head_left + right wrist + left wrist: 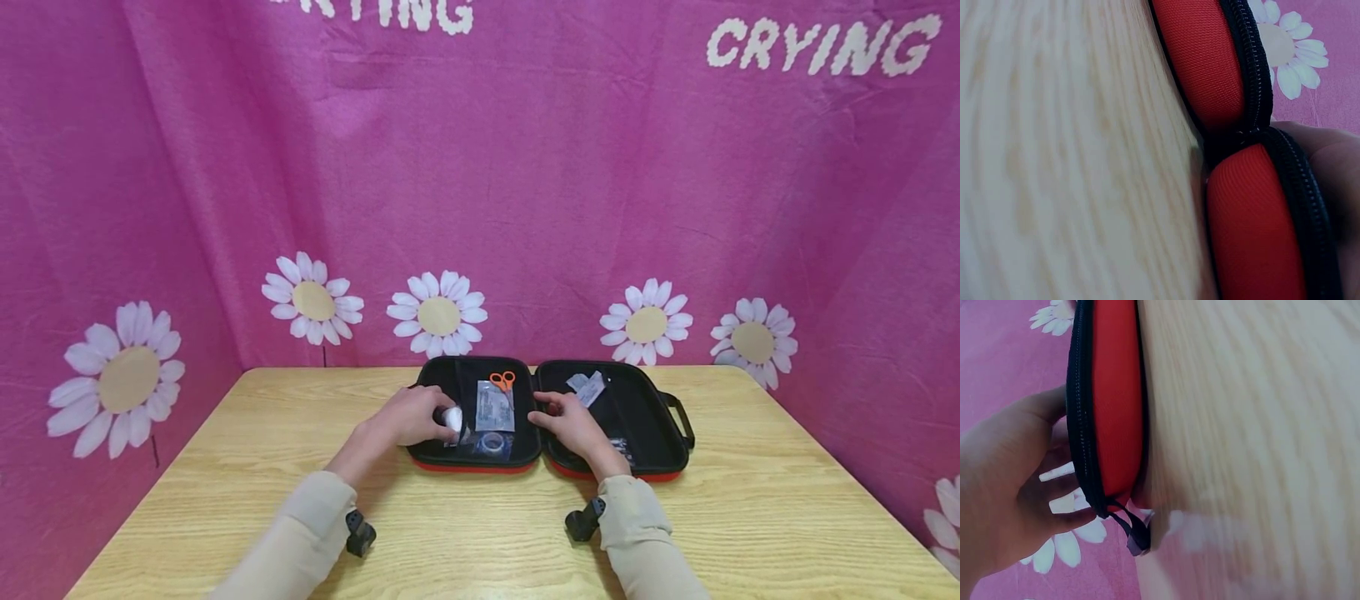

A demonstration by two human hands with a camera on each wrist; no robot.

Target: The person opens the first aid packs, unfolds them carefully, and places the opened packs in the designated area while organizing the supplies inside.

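An opened black-and-red zip case (474,467) lies on the table with its two halves side by side. My left hand (408,417) reaches over the left half's outer edge, thumb and fingers around a small white roll (453,417) at a dark pocket. Orange-handled scissors (502,381), a printed sachet (493,408) and a bagged roll of tape (492,443) lie right of it. Over the right half, beside the hinge, is my right hand (576,423), its thumb and index finger apart. In both wrist views the red case wall (1116,394) hides the fingertips.
White packets (588,387) lie in the right half, with another small packet (622,448) near its front. A carry handle (678,417) sticks out on the right. Behind the wooden table (465,533) hangs a pink flowered cloth (510,208).
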